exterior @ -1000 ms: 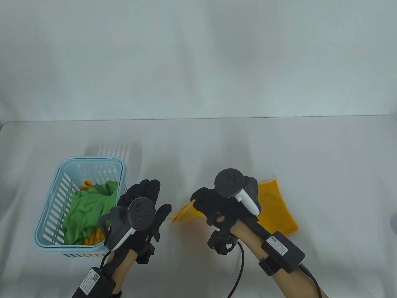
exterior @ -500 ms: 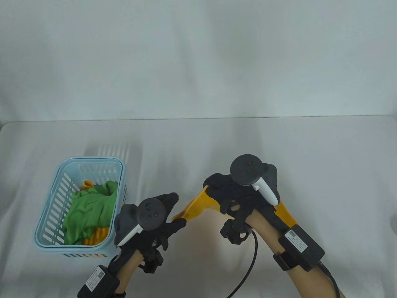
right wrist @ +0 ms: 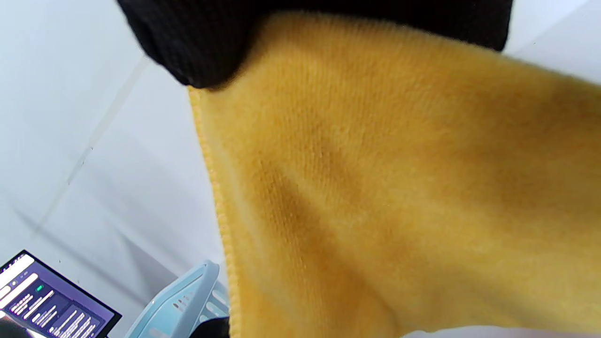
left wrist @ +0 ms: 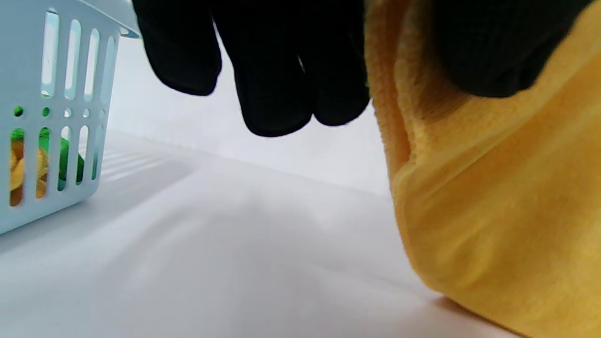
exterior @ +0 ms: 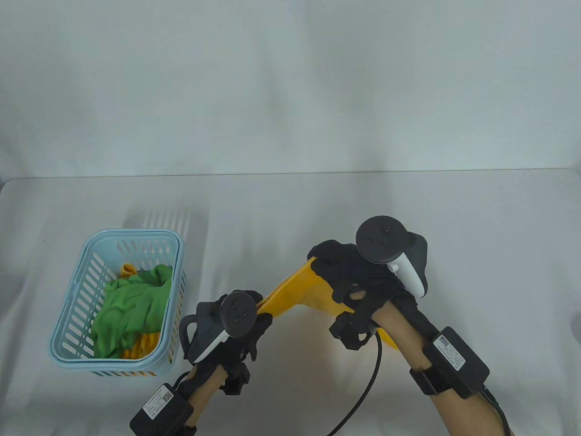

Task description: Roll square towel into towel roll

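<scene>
Both hands now pinch the yellow towel (exterior: 297, 295), left hand (exterior: 236, 324) newly on a corner, right hand (exterior: 358, 277) lifting higher; it hangs above the tabletop (exterior: 454, 227), unspread, not yet rolled.

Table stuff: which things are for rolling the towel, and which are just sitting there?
For the job:
- square yellow fleece towel, lifted off the table
- left hand, gripping its near corner
- right hand, gripping its far edge

Just lying about:
- light blue slotted plastic basket
- crumpled green cloth inside it
</scene>
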Available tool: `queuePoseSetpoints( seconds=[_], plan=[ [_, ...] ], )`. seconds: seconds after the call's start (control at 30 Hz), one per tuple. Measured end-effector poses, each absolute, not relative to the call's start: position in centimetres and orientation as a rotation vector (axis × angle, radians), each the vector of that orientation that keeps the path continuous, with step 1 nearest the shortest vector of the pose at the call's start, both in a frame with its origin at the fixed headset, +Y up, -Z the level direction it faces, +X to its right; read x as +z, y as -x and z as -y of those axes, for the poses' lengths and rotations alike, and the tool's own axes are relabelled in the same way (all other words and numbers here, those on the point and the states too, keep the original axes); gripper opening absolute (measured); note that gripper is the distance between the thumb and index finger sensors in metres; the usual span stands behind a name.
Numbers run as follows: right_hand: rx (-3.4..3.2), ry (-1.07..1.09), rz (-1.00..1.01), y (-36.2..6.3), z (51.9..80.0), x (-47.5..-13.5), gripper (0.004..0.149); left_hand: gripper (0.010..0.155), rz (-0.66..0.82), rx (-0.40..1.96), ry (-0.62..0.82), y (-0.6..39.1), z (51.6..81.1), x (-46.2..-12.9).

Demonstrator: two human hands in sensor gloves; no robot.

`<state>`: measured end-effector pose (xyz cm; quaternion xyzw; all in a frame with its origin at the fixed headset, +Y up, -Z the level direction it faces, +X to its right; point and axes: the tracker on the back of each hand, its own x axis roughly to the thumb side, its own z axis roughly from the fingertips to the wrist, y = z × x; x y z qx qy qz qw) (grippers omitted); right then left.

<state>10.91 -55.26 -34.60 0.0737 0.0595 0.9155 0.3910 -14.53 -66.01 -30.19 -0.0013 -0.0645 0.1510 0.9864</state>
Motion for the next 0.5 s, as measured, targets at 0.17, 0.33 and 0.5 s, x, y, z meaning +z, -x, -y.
queuePoseSetpoints(
  seconds=[0.17, 0.33, 0.5],
  plan=[
    [2.279, -0.137, -0.101, -12.8, 55.6, -34.7, 0.040, 0.044, 0.128, 0.383, -0.040, 15.6, 64.9, -30.0],
    [2.256, -0.095, -0.041, -14.8, 56.4, -34.6, 0.039, 0.043, 0.131, 0.524, -0.028, 16.7, 63.8, -30.2],
    [2.192, -0.077, 0.013, -17.0, 56.8, -33.9, 0.039, 0.043, 0.177, 0.633, -0.048, 17.3, 61.4, -30.1]
  ],
)
